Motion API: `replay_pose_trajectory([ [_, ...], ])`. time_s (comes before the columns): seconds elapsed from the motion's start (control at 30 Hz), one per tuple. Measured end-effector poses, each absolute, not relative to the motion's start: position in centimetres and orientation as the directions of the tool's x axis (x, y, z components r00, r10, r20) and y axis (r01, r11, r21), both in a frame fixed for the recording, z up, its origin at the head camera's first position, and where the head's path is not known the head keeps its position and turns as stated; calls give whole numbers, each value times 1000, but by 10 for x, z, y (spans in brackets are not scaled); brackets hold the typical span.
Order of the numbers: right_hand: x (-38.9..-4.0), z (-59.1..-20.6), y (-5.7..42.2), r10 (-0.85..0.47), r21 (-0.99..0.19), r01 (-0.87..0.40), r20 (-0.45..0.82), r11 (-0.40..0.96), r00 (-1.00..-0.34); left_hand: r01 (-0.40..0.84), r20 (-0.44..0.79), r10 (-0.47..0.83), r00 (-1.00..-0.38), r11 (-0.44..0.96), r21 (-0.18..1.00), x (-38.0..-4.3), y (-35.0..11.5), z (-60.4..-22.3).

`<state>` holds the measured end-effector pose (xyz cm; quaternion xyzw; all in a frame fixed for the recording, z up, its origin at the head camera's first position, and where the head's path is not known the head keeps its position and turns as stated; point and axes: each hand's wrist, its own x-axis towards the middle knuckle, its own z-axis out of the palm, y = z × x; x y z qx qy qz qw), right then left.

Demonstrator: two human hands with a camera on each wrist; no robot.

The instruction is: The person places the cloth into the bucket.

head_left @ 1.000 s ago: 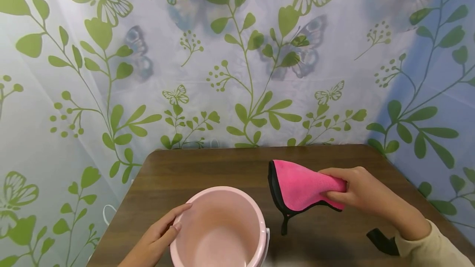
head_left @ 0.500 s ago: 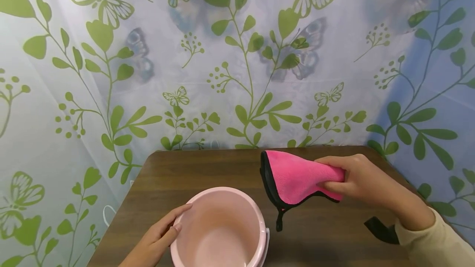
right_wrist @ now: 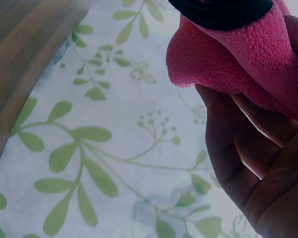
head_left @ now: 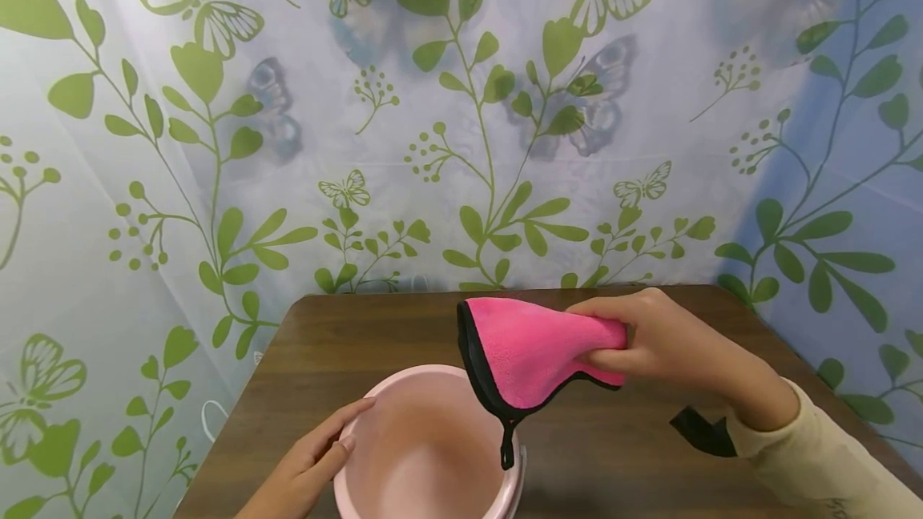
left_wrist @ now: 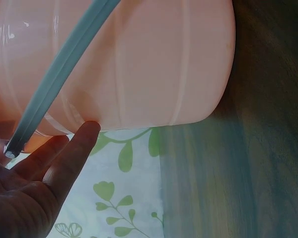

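Observation:
A pink bucket (head_left: 404, 415) stands at the table's front, its inside facing up. My left hand (head_left: 306, 459) holds its left rim; in the left wrist view, fingers (left_wrist: 72, 158) lie against the outer wall, near the grey handle (left_wrist: 59, 69). My right hand (head_left: 649, 343) pinches a bright pink microfiber cloth (head_left: 526, 351) with black edging, bunched between thumb and fingers. The cloth hangs in the air, its black loop (head_left: 508, 447) in front of the bucket's right rim. In the right wrist view the cloth's fuzzy pink fabric (right_wrist: 203, 59) bulges above curled fingers.
The brown wooden table (head_left: 375, 327) has rounded far corners. Behind it hangs a white curtain (head_left: 433, 183) printed with green leaves and butterflies. A black strap-like piece (head_left: 703, 432) is beside the right sleeve (head_left: 800, 455). A white loop (head_left: 209, 419) shows at the table's left edge.
My right hand has moved left and slightly up with the cloth, which now overlaps the bucket's right rim in the head view. The left hand and bucket have stayed put.

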<state>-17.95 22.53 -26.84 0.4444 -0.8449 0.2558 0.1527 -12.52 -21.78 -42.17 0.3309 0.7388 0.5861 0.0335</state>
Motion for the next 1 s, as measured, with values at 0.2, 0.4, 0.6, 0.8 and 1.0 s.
replay_pose_trajectory([
  [0.2,-180,-266,205,-714,-329,-850,464,411,-524,444,330,522,-787,108,889,-123,-217,-419],
  [0.4,-182,-271,186,-756,-335,-868,437,366,-487,405,282,513,-811,143,903,-122,-217,-418],
  [0.6,-182,-281,171,-794,-340,-878,400,336,-459,346,220,494,-841,177,921,-120,-216,-416],
  [0.8,-181,-288,157,-818,-300,-891,373,340,-437,392,258,463,-848,219,894,-120,-214,-415],
  [1.0,-178,-297,142,-842,-229,-906,343,355,-416,436,300,460,-836,223,872,-120,-214,-418],
])
